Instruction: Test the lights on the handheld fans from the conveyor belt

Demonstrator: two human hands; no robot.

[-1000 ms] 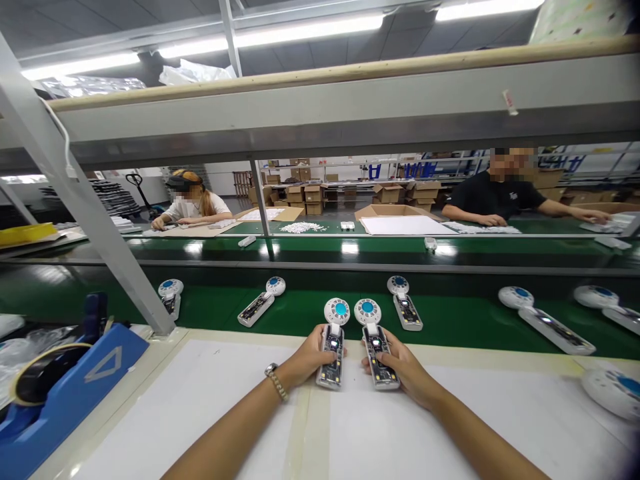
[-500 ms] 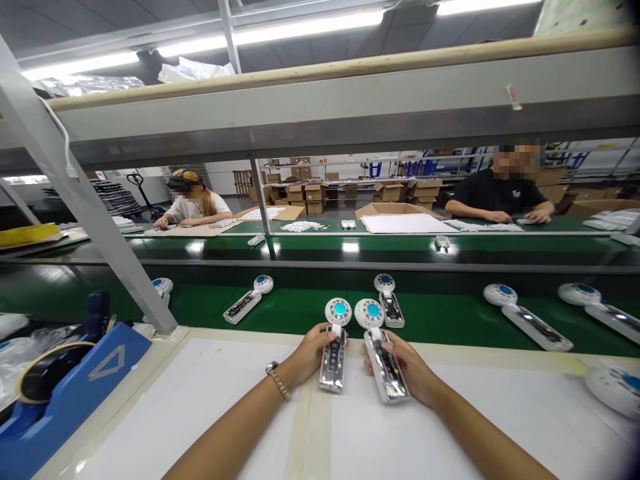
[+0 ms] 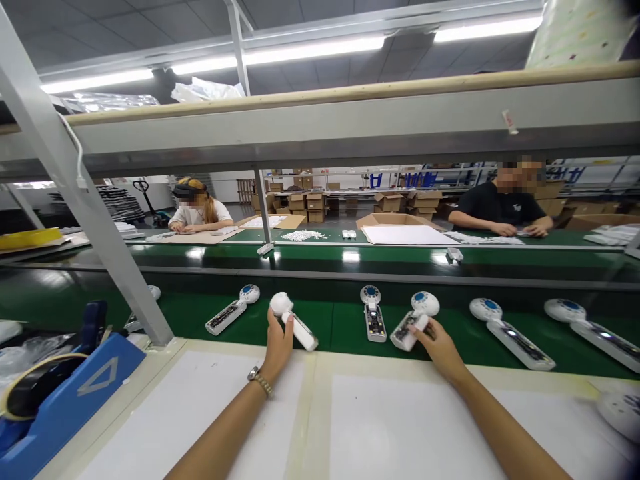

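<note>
My left hand point(image 3: 280, 340) is closed on a white device point(image 3: 301, 331) with a round head, its plain white side showing, over the near green belt. Further right, my right hand point(image 3: 440, 347) pinches the body of another white device point(image 3: 410, 329), whose round head has a blue centre and whose body shows dark inner parts. Between the hands lies a similar device point(image 3: 375, 323) on the belt. One more point(image 3: 226, 317) rests left of my left hand.
Two further devices point(image 3: 520, 343) point(image 3: 607, 340) lie on the belt point(image 3: 345, 313) at right. A blue tape dispenser point(image 3: 100, 380) stands at left beside a slanted post point(image 3: 95, 200). Two people point(image 3: 200, 212) point(image 3: 500, 203) sit across the belts.
My hands have moved apart and forward from the worktop to over the belt, each with its device. The left one now shows its plain side. The devices on the belt have shifted left.
</note>
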